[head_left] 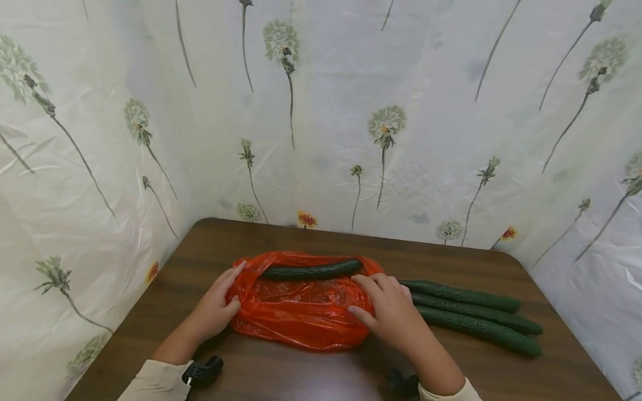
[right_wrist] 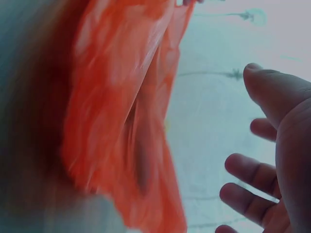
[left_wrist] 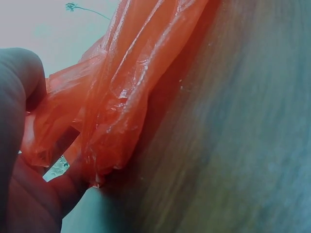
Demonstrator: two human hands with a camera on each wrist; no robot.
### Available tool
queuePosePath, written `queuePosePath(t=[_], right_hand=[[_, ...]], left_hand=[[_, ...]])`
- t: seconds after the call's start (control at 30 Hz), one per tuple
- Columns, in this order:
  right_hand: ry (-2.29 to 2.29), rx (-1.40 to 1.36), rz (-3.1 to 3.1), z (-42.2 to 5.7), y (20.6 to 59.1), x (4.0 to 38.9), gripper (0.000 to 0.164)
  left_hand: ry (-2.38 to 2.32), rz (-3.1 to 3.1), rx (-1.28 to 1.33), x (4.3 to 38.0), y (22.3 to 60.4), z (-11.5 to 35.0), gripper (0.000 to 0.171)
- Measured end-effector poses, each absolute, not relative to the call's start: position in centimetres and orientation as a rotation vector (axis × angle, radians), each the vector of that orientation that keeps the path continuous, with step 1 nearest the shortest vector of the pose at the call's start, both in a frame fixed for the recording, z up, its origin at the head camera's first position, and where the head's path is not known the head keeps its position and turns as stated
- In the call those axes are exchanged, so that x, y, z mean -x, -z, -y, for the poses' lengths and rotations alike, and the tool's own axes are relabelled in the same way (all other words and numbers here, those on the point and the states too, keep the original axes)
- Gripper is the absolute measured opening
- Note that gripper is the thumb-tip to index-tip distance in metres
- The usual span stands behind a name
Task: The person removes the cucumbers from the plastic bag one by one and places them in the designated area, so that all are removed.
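A red plastic bag [head_left: 306, 328] lies on the table with its mouth spread wide. One dark green cucumber [head_left: 313, 272] rests inside along the far side. At the bag's left edge my left hand [head_left: 214, 305] grips the plastic, thumb in front and fingers behind; the left wrist view shows the bunched film [left_wrist: 116, 102] against the fingers. My right hand [head_left: 393, 313] is over the bag's right end. In the right wrist view its fingers [right_wrist: 250, 170] are spread, apart from the bag [right_wrist: 112, 116], and hold nothing.
Three cucumbers [head_left: 476, 317] lie side by side on the right of the brown wooden table [head_left: 281, 370], their left ends partly behind my right hand. A dandelion-patterned sheet [head_left: 326, 167] hangs behind and beside the table. Dark wrist devices [head_left: 203, 370] sit on both wrists.
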State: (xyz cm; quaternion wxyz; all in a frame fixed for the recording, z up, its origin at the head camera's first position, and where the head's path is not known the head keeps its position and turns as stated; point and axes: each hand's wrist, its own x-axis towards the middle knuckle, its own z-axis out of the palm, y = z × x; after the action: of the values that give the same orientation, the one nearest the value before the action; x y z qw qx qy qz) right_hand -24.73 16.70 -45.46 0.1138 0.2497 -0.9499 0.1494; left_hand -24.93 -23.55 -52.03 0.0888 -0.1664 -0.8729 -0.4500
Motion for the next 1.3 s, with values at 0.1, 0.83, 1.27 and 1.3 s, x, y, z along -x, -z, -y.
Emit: queuePosePath(t=[0.1, 0.83, 1.27, 1.3], right_hand=[[-0.461, -0.744, 2.795, -15.4, 45.2, 25.2, 0.061], [-0.632, -0.818, 2.946, -9.0, 46.1, 30.8, 0.058], [-0.475, -0.856, 3.06, -6.8, 46.1, 33.5, 0.062], [-0.466, -0.852, 3.067, -6.7, 46.2, 33.7, 0.062]], left_hand=[[1.339, 2.602, 0.488, 24.8, 52.0, 23.6, 0.085], [1.358, 2.557, 0.506, 25.4, 52.5, 23.8, 0.087], [1.414, 2.587, 0.476, 25.1, 52.2, 23.9, 0.087], [1.412, 2.59, 0.477, 25.1, 52.2, 23.9, 0.087]])
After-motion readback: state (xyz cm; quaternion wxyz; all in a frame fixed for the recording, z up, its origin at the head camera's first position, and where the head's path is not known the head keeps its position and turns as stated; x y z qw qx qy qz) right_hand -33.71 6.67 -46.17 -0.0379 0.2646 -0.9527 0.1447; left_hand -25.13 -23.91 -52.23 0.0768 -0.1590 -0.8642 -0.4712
